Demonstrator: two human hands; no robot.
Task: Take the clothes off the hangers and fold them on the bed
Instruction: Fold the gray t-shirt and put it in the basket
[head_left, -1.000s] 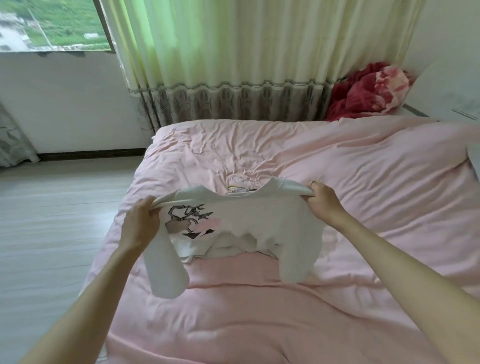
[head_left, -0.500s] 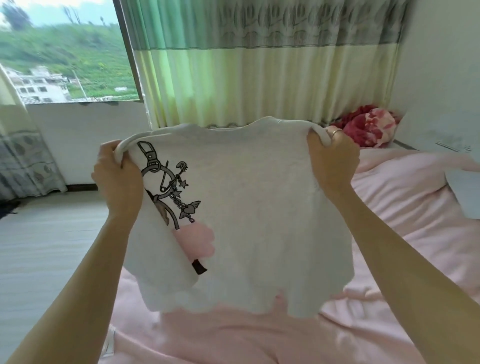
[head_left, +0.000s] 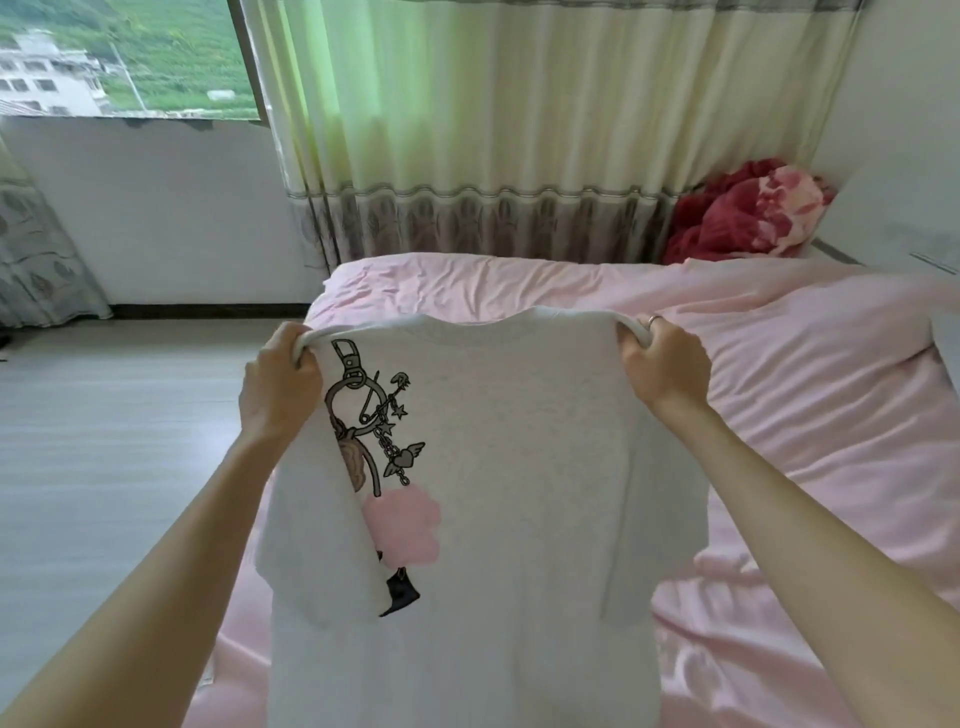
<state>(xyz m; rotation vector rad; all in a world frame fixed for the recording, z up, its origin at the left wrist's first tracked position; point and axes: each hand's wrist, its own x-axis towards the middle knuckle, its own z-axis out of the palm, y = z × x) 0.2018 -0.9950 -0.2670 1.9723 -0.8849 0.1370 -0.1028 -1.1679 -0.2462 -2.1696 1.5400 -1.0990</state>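
Note:
A white T-shirt (head_left: 509, 467) with a keychain print and a pink patch hangs spread out in front of me above the pink bed (head_left: 779, 364). My left hand (head_left: 280, 379) grips its left shoulder and my right hand (head_left: 662, 366), wearing a ring, grips its right shoulder. The left sleeve is folded in over the print. The shirt's lower part runs out of the frame. No hanger shows.
A crumpled red and pink blanket (head_left: 748, 213) lies at the bed's far right corner. Pale green curtains (head_left: 493, 130) hang behind the bed, beside a window (head_left: 119, 57). Grey wooden floor (head_left: 104, 441) stretches on the left.
I lifted the shirt off the bed and held it high by both shoulders; since then it has come down a little and hangs lower over the bed.

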